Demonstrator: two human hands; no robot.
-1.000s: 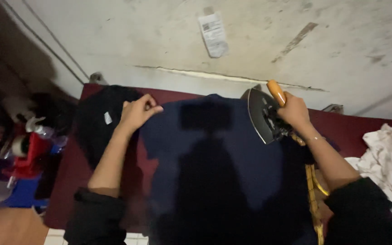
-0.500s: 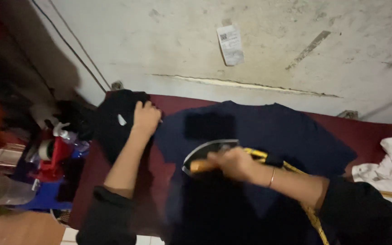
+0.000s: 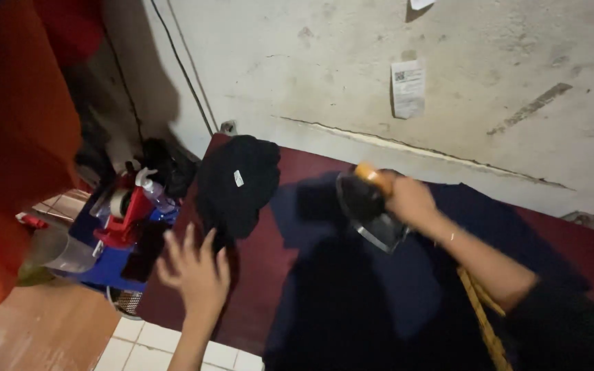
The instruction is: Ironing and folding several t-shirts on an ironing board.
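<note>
An iron (image 3: 369,206) with an orange handle rests tilted on a navy shirt (image 3: 407,275) spread over the maroon board (image 3: 256,302), gripped by the right hand (image 3: 410,200); the left hand (image 3: 194,269) hovers, fingers spread, near a black folded garment (image 3: 238,182).

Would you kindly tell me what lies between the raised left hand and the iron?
In the head view, bare maroon board cover and the navy shirt's edge separate left hand from iron.

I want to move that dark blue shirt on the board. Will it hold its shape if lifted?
Probably not: the dark blue shirt lies flat and draped over the maroon board, so it looks floppy and light. The iron, gripped by the right hand, pins it, so it may drag.
</note>
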